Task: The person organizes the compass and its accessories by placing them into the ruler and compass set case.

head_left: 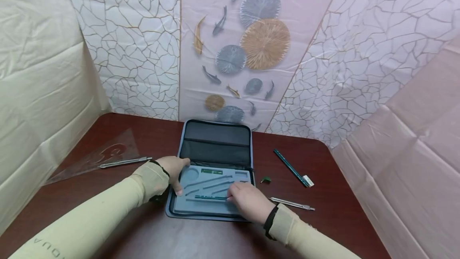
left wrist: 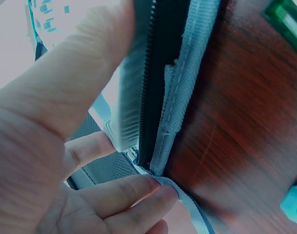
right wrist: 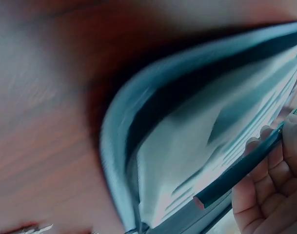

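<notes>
An unzipped case lies on the table with its lid back, showing a dark lining. Its pale blue insert has shaped slots. My left hand rests at the insert's left side, thumb on top and other fingers touching the far left corner of the insert and the zipper edge. A dark green pencil is pinched by its right part in my right hand, lying nearly level over the front slots. In the right wrist view the pencil crosses the fingers, its reddish end pointing out.
To the right lie another green pencil, a white eraser, a small green piece and a metal compass. On the left are a transparent set square and a slim metal instrument. A green box sits in the insert.
</notes>
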A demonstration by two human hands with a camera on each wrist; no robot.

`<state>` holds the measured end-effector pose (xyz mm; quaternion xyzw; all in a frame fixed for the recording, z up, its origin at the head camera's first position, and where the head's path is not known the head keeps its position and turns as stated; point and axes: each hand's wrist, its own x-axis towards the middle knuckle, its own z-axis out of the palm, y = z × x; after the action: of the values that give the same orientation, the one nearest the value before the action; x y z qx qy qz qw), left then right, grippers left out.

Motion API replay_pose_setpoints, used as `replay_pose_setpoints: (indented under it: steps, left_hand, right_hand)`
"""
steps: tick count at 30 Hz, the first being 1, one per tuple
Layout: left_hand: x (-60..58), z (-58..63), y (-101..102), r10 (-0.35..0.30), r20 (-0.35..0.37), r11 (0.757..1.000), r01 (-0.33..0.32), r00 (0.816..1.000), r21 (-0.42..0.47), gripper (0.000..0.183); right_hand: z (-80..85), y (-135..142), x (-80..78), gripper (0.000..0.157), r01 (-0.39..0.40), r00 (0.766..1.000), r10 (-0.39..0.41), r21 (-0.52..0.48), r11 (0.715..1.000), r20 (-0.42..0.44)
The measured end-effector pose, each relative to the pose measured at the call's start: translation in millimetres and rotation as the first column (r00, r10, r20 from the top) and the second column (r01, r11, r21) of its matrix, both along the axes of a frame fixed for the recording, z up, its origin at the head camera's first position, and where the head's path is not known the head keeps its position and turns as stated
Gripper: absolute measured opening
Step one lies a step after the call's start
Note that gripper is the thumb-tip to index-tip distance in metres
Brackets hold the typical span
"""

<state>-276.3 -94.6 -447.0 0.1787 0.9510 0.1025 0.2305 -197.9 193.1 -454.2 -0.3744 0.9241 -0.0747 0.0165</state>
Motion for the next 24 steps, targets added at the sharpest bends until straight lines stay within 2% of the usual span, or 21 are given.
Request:
replay_pose_setpoints:
  steps: [3, 8, 15, 24]
  left_hand:
    - [-2.8, -3.9, -1, 0.002, -0.006, 1.000, -0.002, 1.000, -0.005, 0.101]
    - [-2.1, -1.2, 0, 0.011, 0.004, 1.000, -0.011, 1.000, 0.017, 0.100]
    - [1.0, -0.3, 1, -0.011, -0.023, 1.000, 0.011, 1.000, 0.015, 0.098]
    - [5.5, -0.9, -3, -0.055, -0.075, 0.998, 0.056, 0.996, 0.014, 0.097]
  right_hand:
    - [-0.3, -8, 2.3, 0.005, -0.023, 1.000, 0.023, 0.007, 1.000, 0.010]
    - [-2.9, -15, 5.2, 0.007, -0.062, 0.998, 0.061, 0.017, 0.998, 0.031]
    - [-11.0, -17, 7.1, 0.008, -0.042, 0.997, 0.041, 0.020, 0.999, 0.069]
    - [-11.7, -20, 11.3, 0.007, -0.052, 0.998, 0.050, 0.028, 0.998, 0.038]
